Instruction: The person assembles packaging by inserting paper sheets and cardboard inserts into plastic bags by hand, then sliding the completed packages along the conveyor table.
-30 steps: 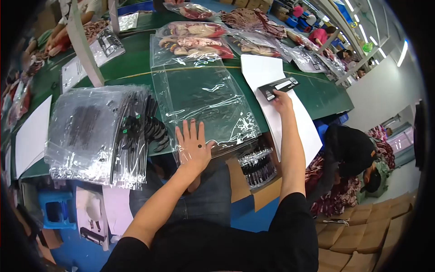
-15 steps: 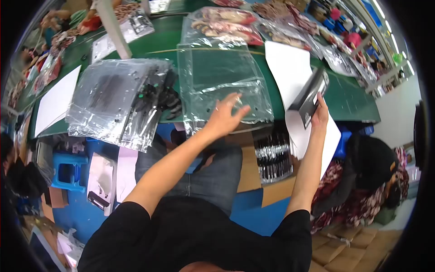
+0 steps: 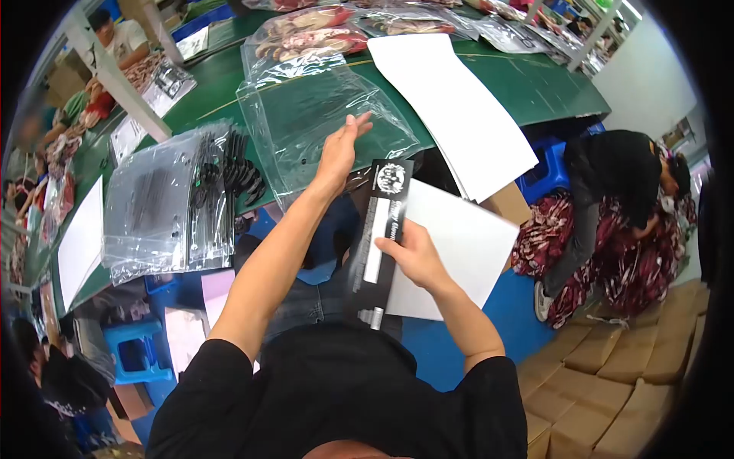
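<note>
My right hand (image 3: 413, 256) holds a black printed card (image 3: 378, 229) together with a white sheet (image 3: 459, 249), in front of my body below the table edge. My left hand (image 3: 340, 153) is over the near part of a clear plastic bag (image 3: 321, 115), fingers stretched out and pointing right. Left of that bag lies a stack of clear bags (image 3: 153, 206) with black parts along its right side. White sheets (image 3: 459, 107) lie to the right of the clear bag and hang over the edge of the green table (image 3: 527, 88).
Bagged patterned items (image 3: 313, 38) lie at the back. A white post (image 3: 122, 84) rises at the left. A person (image 3: 619, 176) bends over patterned fabric (image 3: 543, 229) at the right, near cardboard boxes (image 3: 604, 375) and a blue stool (image 3: 544, 170). Another blue stool (image 3: 138, 348) stands lower left.
My right hand has brought the black card down and left, towards my body, with a white sheet now in it. My left hand has moved over the clear bag, and the view has shifted.
</note>
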